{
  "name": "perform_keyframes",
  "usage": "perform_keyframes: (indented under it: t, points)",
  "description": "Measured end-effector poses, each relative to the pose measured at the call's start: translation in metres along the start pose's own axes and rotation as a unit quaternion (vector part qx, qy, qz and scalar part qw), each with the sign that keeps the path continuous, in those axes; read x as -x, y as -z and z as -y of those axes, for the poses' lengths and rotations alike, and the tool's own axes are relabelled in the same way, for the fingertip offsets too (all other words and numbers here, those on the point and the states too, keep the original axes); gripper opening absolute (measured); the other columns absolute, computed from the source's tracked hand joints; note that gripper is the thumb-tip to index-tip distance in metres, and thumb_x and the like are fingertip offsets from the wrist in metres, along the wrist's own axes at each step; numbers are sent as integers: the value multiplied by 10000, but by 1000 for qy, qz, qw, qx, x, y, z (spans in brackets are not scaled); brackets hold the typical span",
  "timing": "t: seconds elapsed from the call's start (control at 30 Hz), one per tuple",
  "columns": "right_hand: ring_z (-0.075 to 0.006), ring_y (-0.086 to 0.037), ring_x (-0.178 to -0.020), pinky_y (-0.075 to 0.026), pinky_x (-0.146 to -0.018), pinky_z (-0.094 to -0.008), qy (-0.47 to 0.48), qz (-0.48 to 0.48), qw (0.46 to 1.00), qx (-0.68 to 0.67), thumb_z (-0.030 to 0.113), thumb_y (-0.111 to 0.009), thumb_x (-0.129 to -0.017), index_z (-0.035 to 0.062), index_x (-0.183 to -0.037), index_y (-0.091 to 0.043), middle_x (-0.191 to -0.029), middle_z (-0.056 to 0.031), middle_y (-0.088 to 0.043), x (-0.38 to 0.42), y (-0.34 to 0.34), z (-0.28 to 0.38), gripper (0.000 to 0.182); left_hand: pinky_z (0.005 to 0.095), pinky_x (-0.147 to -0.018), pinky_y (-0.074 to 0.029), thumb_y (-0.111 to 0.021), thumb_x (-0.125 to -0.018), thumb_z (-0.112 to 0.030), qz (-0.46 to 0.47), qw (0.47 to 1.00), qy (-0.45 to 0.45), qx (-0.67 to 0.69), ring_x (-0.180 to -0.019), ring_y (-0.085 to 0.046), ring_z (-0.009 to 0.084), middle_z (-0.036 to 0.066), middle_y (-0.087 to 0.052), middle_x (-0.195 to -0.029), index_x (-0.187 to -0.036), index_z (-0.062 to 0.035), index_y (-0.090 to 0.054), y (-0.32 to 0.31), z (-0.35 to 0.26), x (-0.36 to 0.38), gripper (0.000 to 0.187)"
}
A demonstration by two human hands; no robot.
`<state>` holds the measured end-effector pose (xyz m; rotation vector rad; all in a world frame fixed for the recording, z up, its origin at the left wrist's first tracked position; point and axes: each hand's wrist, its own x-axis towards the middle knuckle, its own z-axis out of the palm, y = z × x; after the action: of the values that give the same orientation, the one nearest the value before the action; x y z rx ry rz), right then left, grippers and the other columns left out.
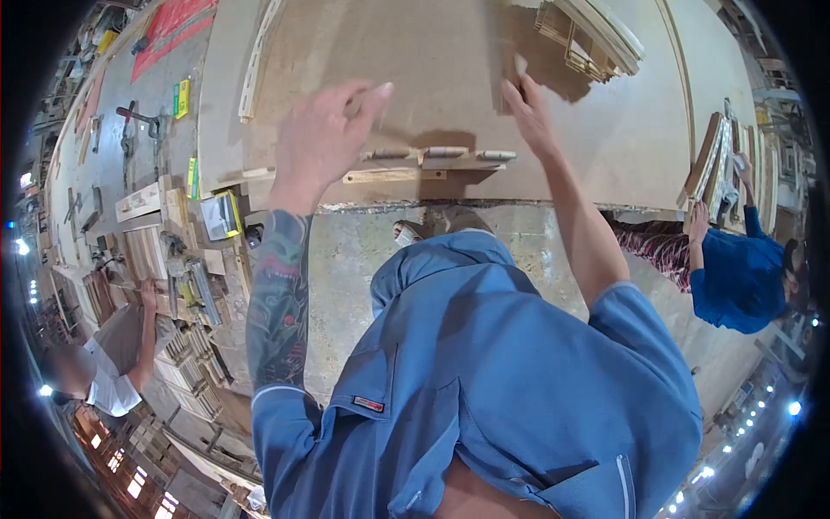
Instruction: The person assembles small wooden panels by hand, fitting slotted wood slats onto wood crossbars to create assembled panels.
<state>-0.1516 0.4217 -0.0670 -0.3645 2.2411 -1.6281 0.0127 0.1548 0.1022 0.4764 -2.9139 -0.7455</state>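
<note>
My left hand hovers over the pale workbench, palm down and slightly blurred, with thumb and forefinger apart and nothing visible between them. My right hand is closed on the edge of an upright-looking wooden strip, which is smeared by motion. Between and below the hands, short wooden pieces with rounded ends lie in a row near the bench's front edge, beside a light wooden bar.
A stack of thin wooden strips lies at the back right, and a long slotted strip at the back left. Clamps and yellow-green boxes sit further left. One person works at the right, another at the lower left.
</note>
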Motion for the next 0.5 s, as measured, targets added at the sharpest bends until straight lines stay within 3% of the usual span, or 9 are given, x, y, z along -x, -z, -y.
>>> perform_keyframes:
  t: [0.07,0.1,0.17,0.2,0.27,0.33,0.37,0.43,0.5]
  points:
    - [-133,-629,-973,-518,-828,-313,14,68,997,46,221,-649,-978,5,-1147,-638,-1068,-67,-710,41,34,-8,274,388,-808,-533,-574,-954,-520,30,999,13,2,-932,-695,326,151,-726,-1033,-1117,-90,-724,2,-1,-1,484]
    - [-133,-629,-973,-518,-828,-313,9,63,997,54,221,-649,-978,5,-1147,-638,-1068,-67,-710,56,40,-12,274,430,-813,-532,-553,-945,-566,23,1000,8,1,-950,-683,365,174,-720,-1036,-1116,-102,-726,1,0,-1,524]
    - [-151,-646,-993,-517,-868,-306,-16,120,992,-25,121,-669,-963,2,-1133,-660,-1054,-64,-717,82,50,-22,208,473,-818,-531,-532,-937,-612,21,1000,-3,10,-967,-670,404,196,-714,-1039,-1115,-115,-729,-4,2,-3,564]
    - [-156,-655,-1019,-518,-899,-316,-29,99,993,-53,58,-707,-924,4,-1114,-673,-1049,-58,-725,90,47,-28,200,478,-817,-529,-521,-938,-619,14,1000,-10,10,-963,-671,405,193,-718,-1017,-1111,-118,-731,-6,6,-4,570]
    - [-152,-656,-1019,-520,-891,-316,-19,98,995,-16,69,-702,-930,9,-1108,-682,-1042,-54,-728,94,44,-38,189,483,-816,-527,-511,-939,-625,11,1000,-14,12,-958,-672,405,190,-722,-995,-1108,-121,-732,-7,6,-4,576]
    - [-174,-668,-1014,-524,-884,-333,-30,100,994,18,96,-707,-923,27,-1104,-701,-1043,-64,-740,98,40,-34,193,401,-762,-521,-542,-947,-577,30,999,-1,-10,-895,-693,314,140,-730,-962,-1105,-127,-728,-4,4,-4,512]
    - [-174,-668,-1014,-524,-884,-333,-27,101,994,16,96,-707,-923,27,-1104,-701,-1043,-64,-740,96,38,-30,193,401,-762,-521,-542,-947,-577,28,1000,-1,-12,-895,-693,314,140,-730,-962,-1105,-127,-728,-3,4,-3,512]
    - [-235,-683,-1000,-521,-880,-366,47,135,970,196,128,-728,-896,39,-1103,-709,-1057,-107,-739,91,35,-23,226,397,-752,-521,-536,-949,-585,15,1000,-4,-11,-875,-694,311,140,-729,-948,-1102,-123,-730,-5,6,-2,524]
    - [-270,-681,-993,-521,-876,-383,70,138,963,219,139,-734,-881,49,-1097,-716,-1056,-125,-734,88,29,-19,235,433,-775,-527,-514,-944,-614,7,1000,-4,-9,-907,-688,346,159,-729,-959,-1103,-124,-733,-6,6,-3,560]
